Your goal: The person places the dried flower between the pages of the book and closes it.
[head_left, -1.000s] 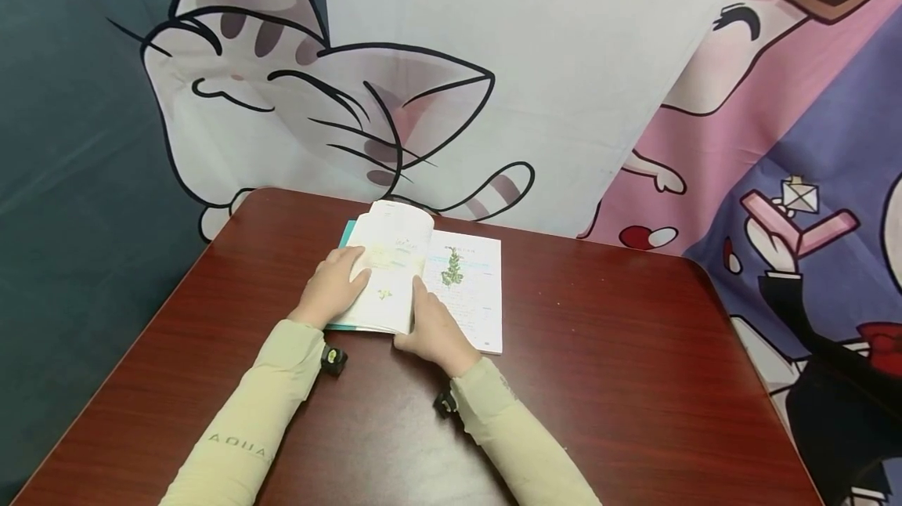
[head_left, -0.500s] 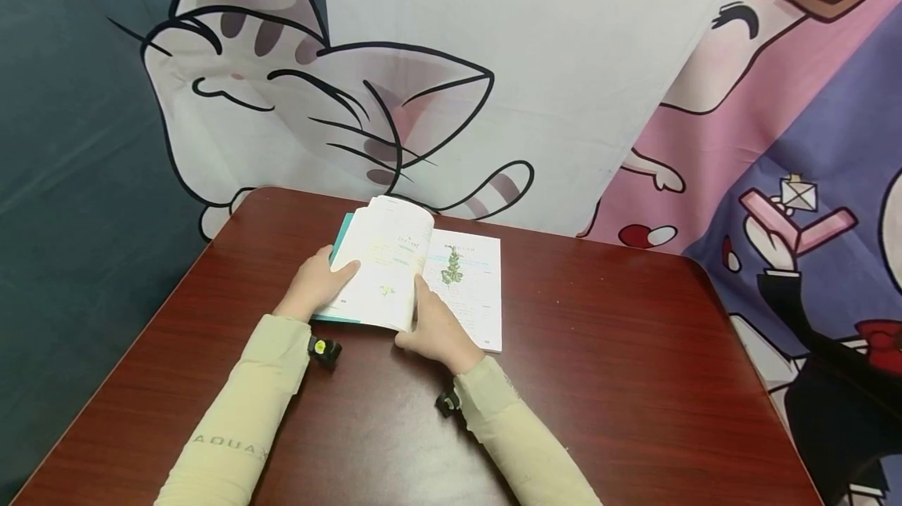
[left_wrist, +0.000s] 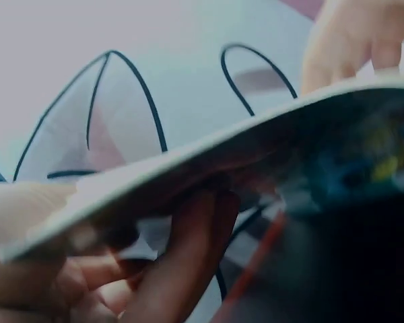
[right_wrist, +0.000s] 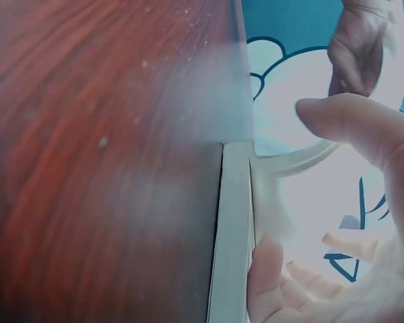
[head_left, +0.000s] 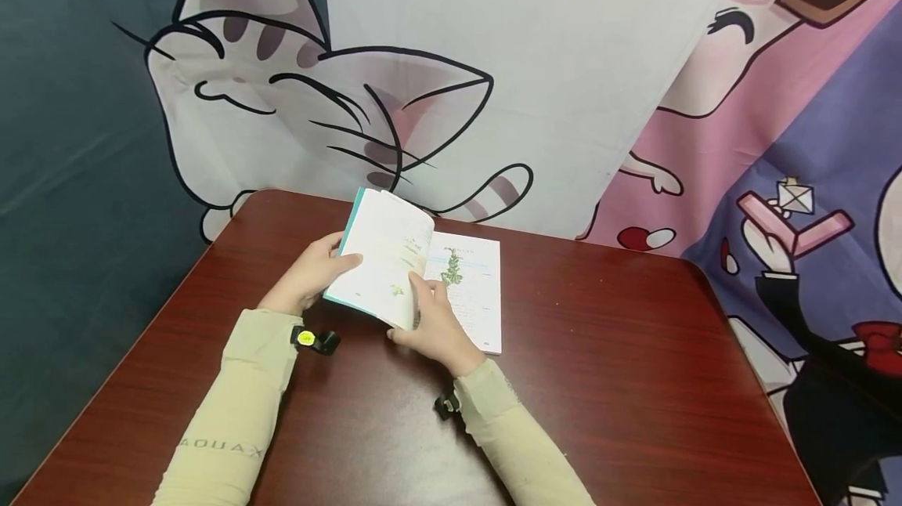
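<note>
An open paperback book (head_left: pixel 384 243) with a teal cover lies across the far middle of the table. Its right page bears a green plant picture (head_left: pixel 452 267), and its left half is raised and tilted. My left hand (head_left: pixel 304 277) grips that half at its outer edge, thumb on the page; the left wrist view shows its fingers (left_wrist: pixel 188 252) under the cover. At the book's middle is my right hand (head_left: pixel 440 326), fingers touching the pages and thumb extended near the lower edge. In the right wrist view, its thumb (right_wrist: pixel 353 124) stands apart from the fingers, beside the flat page block (right_wrist: pixel 230 235).
The reddish-brown wooden table (head_left: pixel 620 381) extends on both sides of the book. Behind it hangs a cloth backdrop (head_left: pixel 564 59) with cartoon cat drawings. Small black devices are strapped at the left wrist (head_left: pixel 326 342) and right wrist (head_left: pixel 446 405).
My left hand has moved from lying on the left page to its outer edge, fingers now under the cover. The book's left half has risen and tilted. My right hand has barely moved.
</note>
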Available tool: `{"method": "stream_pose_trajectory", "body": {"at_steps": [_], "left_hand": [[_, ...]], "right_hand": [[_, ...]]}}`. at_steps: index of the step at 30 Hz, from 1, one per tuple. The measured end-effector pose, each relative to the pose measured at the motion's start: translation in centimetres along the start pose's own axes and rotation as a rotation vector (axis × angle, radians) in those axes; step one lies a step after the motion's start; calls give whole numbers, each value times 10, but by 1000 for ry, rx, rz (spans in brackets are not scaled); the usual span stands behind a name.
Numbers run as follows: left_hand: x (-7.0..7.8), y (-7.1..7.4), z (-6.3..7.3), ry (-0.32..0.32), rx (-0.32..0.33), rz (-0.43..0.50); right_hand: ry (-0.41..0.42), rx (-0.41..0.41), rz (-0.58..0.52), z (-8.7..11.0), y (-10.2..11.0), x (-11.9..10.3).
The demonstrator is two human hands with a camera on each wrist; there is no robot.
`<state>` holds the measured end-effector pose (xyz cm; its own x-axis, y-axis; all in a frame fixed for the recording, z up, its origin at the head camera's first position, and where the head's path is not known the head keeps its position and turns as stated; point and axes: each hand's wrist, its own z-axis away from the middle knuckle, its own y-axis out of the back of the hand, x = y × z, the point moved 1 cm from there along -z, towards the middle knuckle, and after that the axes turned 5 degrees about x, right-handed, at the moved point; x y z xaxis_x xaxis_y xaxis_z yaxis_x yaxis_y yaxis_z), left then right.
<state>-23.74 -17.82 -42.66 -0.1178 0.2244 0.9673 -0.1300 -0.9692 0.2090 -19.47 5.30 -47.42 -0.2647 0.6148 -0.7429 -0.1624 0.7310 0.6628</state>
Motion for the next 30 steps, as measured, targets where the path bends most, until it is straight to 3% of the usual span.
{"method": "stream_pose_trajectory", "body": {"at_steps": [5,10,16,23,26,30], "left_hand": [[11,-14,4,-18,-68,169],[17,-31,5,-35,-62,186],[10,-50,4,-114,-38,88],[-1,-79,2,-234,-115,53],[-4,-89,2,-295,-124,-38],[-6,-99,0,-353,-110,-227]], "right_hand": [[-8,17,-39,0,-1,2],[1,14,-172,0,3,5],[83,-20,-336,0,13,7],[196,78,-487,-1,29,10],[204,121,-519,-1,38,9],[179,172,-542,-1,54,12]]}}
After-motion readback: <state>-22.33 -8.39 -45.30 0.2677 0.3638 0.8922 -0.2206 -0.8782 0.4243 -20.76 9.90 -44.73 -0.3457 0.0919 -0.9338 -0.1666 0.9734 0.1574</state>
